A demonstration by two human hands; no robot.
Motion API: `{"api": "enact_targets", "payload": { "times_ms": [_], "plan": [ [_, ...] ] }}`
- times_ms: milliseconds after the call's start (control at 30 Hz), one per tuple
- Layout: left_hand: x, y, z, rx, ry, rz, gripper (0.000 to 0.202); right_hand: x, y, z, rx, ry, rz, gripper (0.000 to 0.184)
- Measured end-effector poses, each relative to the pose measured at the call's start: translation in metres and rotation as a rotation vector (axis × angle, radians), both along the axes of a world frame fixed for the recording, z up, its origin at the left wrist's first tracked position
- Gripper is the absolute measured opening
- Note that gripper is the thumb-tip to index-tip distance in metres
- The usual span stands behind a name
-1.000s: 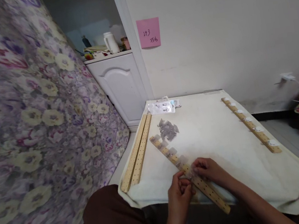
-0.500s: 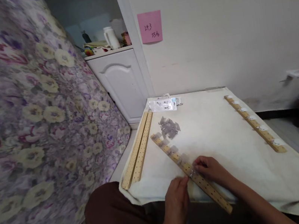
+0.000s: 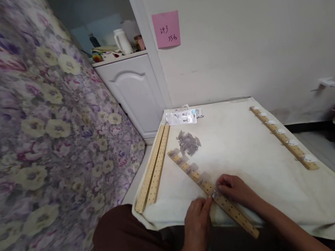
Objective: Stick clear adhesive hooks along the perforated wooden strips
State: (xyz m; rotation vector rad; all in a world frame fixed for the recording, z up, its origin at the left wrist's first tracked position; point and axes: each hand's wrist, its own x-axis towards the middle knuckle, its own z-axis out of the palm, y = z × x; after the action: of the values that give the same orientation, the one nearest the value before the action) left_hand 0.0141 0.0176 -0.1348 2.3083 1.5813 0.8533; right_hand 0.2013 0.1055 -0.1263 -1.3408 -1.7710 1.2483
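A long wooden strip with rows of holes (image 3: pixel 234 213) lies slantwise on the cloth and juts past its front edge. Several small metal clips with clear plastic tabs (image 3: pixel 199 180) sit along its far half. My left hand (image 3: pixel 197 221) is closed at the strip's left edge, its index fingertip against a clip (image 3: pixel 214 195). From the other side my right hand (image 3: pixel 230 186) pinches at the same clip, thumb and finger together; they partly hide its tab. A heap of loose clear-tabbed clips (image 3: pixel 188 143) lies beyond the strip's far end.
Two more holed wooden strips (image 3: pixel 157 167) lie along the table's left side. On the right lies another strip (image 3: pixel 284 139) bearing several clips with white tabs. Clear packaging (image 3: pixel 180 118) rests at the back of the cloth-covered table (image 3: pixel 229 132). A floral curtain (image 3: pixel 36 142) hangs at left.
My left index finger has stretched forward onto the clip on the strip. The right hand stays nearly where it was. The whole view has shifted slightly.
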Motion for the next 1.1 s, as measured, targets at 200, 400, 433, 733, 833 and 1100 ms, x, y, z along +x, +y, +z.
{"api": "enact_targets", "payload": {
  "times_ms": [200,400,433,733,833,1100],
  "plan": [
    [-0.0011,0.0016,-0.0019,0.012,-0.050,-0.006,0.046,0.0004,-0.0004,0.0001,-0.019,0.007,-0.002,0.006],
    [-0.0004,0.0019,-0.0007,0.046,-0.024,-0.004,0.046,0.0003,0.0012,-0.0006,-0.034,0.018,0.004,0.007],
    [-0.0002,0.0018,-0.0009,0.054,-0.001,-0.003,0.047,0.0002,0.0013,-0.0007,-0.036,0.020,0.003,0.007],
    [0.0000,0.0022,-0.0033,0.123,0.129,-0.008,0.048,0.0011,0.0007,-0.0002,-0.052,0.028,0.000,0.006],
    [0.0005,0.0024,-0.0034,0.139,0.148,-0.008,0.047,0.0011,0.0007,-0.0006,-0.063,0.025,-0.006,0.007],
    [0.0005,0.0025,-0.0076,0.178,0.168,0.005,0.046,0.0021,0.0005,-0.0022,-0.063,0.036,-0.006,0.007]
  ]
}}
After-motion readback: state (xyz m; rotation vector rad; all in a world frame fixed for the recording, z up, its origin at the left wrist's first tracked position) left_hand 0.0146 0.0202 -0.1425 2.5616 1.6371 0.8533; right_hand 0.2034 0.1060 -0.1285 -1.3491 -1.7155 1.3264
